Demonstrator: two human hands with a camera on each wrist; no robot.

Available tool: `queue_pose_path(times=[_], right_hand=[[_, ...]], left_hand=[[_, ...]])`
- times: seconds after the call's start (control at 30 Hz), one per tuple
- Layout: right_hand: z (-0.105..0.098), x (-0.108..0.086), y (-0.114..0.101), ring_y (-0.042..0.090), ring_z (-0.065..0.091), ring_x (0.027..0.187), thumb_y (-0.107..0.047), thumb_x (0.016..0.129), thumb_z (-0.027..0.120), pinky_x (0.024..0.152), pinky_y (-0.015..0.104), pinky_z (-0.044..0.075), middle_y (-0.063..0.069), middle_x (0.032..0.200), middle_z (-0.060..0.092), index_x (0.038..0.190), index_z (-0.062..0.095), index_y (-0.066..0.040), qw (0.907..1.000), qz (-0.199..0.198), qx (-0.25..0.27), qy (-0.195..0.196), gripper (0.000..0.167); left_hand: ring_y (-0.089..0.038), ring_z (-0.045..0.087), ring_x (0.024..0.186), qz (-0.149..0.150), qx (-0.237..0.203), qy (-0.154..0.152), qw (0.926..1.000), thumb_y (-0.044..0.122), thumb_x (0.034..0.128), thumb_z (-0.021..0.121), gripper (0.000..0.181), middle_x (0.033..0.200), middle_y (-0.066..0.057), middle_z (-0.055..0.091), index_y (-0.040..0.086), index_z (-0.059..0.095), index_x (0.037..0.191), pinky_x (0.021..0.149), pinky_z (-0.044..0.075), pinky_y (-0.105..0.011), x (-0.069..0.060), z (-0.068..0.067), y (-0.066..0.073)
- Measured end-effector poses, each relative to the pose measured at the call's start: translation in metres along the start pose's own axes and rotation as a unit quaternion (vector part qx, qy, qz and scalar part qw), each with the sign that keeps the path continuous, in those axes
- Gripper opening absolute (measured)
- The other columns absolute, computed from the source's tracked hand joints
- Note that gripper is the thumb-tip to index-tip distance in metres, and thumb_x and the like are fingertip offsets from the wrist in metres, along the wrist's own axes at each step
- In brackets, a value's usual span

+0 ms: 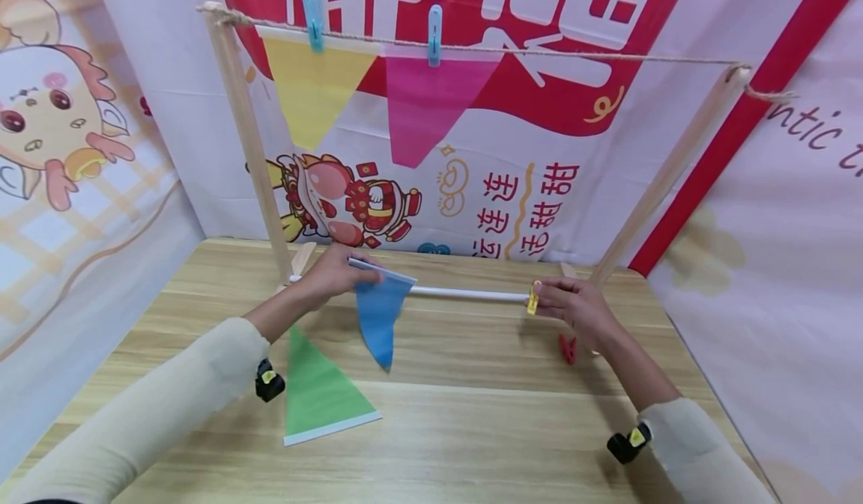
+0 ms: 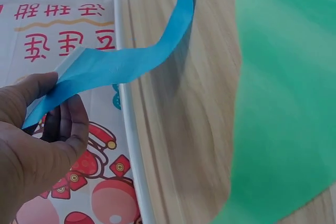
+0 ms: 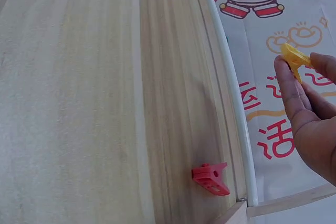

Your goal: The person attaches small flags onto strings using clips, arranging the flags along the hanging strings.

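Observation:
My left hand (image 1: 342,270) pinches a blue pennant (image 1: 379,317) by its white-edged top, and the pennant's tip hangs down, curving. In the left wrist view the thumb and fingers grip that white edge, with the blue cloth (image 2: 121,65) trailing right. My right hand (image 1: 573,303) pinches a yellow clothespin (image 1: 533,298) between thumb and fingers, seen also in the right wrist view as a yellow clothespin (image 3: 295,60). A green pennant (image 1: 323,392) lies on the table below the left hand. Near the right hand lies a red clothespin (image 1: 568,349).
A twine line (image 1: 573,55) runs between two wooden posts (image 1: 246,129). From it hang a yellow pennant (image 1: 317,88) and a pink pennant (image 1: 431,103), each under a blue clothespin (image 1: 434,36). A white rod (image 1: 472,293) crosses low between the posts, behind the wooden table (image 1: 472,444).

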State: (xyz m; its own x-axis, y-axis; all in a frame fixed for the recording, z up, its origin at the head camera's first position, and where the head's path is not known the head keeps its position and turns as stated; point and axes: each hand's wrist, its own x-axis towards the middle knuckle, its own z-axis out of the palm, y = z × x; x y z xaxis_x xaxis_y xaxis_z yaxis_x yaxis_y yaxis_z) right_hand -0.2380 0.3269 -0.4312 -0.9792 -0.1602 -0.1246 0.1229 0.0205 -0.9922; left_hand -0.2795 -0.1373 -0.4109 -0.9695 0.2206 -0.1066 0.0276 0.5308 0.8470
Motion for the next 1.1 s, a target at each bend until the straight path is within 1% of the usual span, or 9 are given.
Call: queue_pose_path(times=[0.1, 0.27, 0.47, 0.63, 0.7, 0.77, 0.93, 1.03, 1.1], right_hand=[[-0.001, 0.001, -0.004, 0.012, 0.084, 0.093, -0.008, 0.111, 0.073, 0.091, 0.032, 0.071, -0.002, 0.1, 0.085, 0.112, 0.077, -0.007, 0.9995, -0.008, 0.03, -0.008, 0.005], [-0.003, 0.003, -0.01, 0.014, 0.084, 0.094, -0.002, 0.111, 0.068, 0.091, 0.033, 0.071, 0.0, 0.101, 0.084, 0.105, 0.08, -0.011, 0.9973, -0.016, 0.068, -0.024, 0.016], [-0.003, 0.007, -0.018, 0.016, 0.085, 0.098, -0.003, 0.109, 0.072, 0.095, 0.034, 0.07, 0.001, 0.104, 0.084, 0.117, 0.075, -0.005, 0.9982, -0.009, 0.05, -0.032, 0.008], [-0.003, 0.009, -0.025, 0.013, 0.082, 0.1, -0.002, 0.108, 0.074, 0.097, 0.031, 0.069, -0.001, 0.107, 0.08, 0.13, 0.067, 0.001, 0.9988, -0.001, 0.04, -0.026, 0.024], [-0.002, 0.009, -0.028, 0.014, 0.082, 0.1, 0.0, 0.107, 0.074, 0.097, 0.032, 0.069, -0.001, 0.107, 0.079, 0.131, 0.066, 0.001, 0.9985, -0.001, 0.047, -0.026, 0.025], [-0.002, 0.009, -0.03, 0.014, 0.083, 0.1, 0.0, 0.108, 0.072, 0.097, 0.031, 0.069, -0.001, 0.106, 0.079, 0.13, 0.068, -0.002, 0.9984, -0.003, 0.048, -0.029, 0.022], [-0.001, 0.01, -0.037, 0.015, 0.084, 0.1, -0.001, 0.11, 0.071, 0.096, 0.03, 0.069, 0.0, 0.107, 0.081, 0.126, 0.075, -0.009, 0.9982, -0.013, 0.049, -0.033, 0.019], [0.0, 0.011, -0.041, 0.015, 0.083, 0.101, 0.001, 0.11, 0.07, 0.097, 0.03, 0.069, 0.0, 0.108, 0.08, 0.129, 0.074, -0.007, 0.9981, -0.019, 0.049, -0.033, 0.021], [0.001, 0.012, -0.044, 0.015, 0.083, 0.102, 0.001, 0.11, 0.069, 0.098, 0.029, 0.068, 0.0, 0.108, 0.079, 0.134, 0.071, -0.002, 0.9984, -0.022, 0.041, -0.031, 0.024]], left_hand=[[-0.033, 0.073, 0.121, -0.001, -0.003, -0.007, 1.0, 0.029, 0.1038, 0.086, 0.026, 0.135, -0.013, 0.081, 0.014, 0.087, 0.125, 0.109, 0.061, -0.05, 0.0, 0.0, 0.004], [-0.031, 0.076, 0.121, 0.004, -0.015, -0.02, 0.9997, 0.033, 0.1053, 0.084, 0.03, 0.132, -0.011, 0.084, 0.013, 0.087, 0.127, 0.114, 0.06, -0.054, 0.0, -0.001, 0.009], [-0.027, 0.076, 0.113, 0.03, -0.022, -0.014, 0.9992, 0.031, 0.1072, 0.082, 0.031, 0.127, -0.013, 0.084, 0.007, 0.085, 0.127, 0.11, 0.062, -0.049, 0.0, -0.002, 0.015], [-0.028, 0.069, 0.105, 0.032, -0.017, -0.003, 0.9993, 0.032, 0.1061, 0.083, 0.031, 0.114, -0.014, 0.085, 0.005, 0.086, 0.121, 0.106, 0.057, -0.044, 0.001, -0.002, 0.021], [-0.028, 0.067, 0.105, 0.031, -0.017, -0.001, 0.9994, 0.032, 0.1057, 0.084, 0.031, 0.112, -0.013, 0.084, 0.005, 0.086, 0.12, 0.106, 0.056, -0.044, 0.002, -0.002, 0.023], [-0.029, 0.067, 0.105, 0.033, -0.017, -0.002, 0.9993, 0.033, 0.1055, 0.084, 0.031, 0.11, -0.013, 0.084, 0.005, 0.086, 0.119, 0.106, 0.055, -0.045, 0.003, -0.002, 0.025], [-0.028, 0.068, 0.107, 0.043, -0.019, 0.0, 0.9989, 0.033, 0.1056, 0.084, 0.033, 0.116, -0.014, 0.086, 0.003, 0.086, 0.121, 0.105, 0.056, -0.045, 0.003, -0.003, 0.03], [-0.027, 0.07, 0.109, 0.035, -0.024, 0.005, 0.9991, 0.032, 0.1054, 0.084, 0.036, 0.122, -0.016, 0.085, 0.003, 0.085, 0.125, 0.103, 0.057, -0.043, 0.003, -0.004, 0.033], [-0.027, 0.069, 0.11, 0.024, -0.026, 0.008, 0.9993, 0.034, 0.1055, 0.084, 0.038, 0.127, -0.016, 0.084, 0.003, 0.084, 0.128, 0.103, 0.057, -0.043, 0.003, -0.004, 0.035]])
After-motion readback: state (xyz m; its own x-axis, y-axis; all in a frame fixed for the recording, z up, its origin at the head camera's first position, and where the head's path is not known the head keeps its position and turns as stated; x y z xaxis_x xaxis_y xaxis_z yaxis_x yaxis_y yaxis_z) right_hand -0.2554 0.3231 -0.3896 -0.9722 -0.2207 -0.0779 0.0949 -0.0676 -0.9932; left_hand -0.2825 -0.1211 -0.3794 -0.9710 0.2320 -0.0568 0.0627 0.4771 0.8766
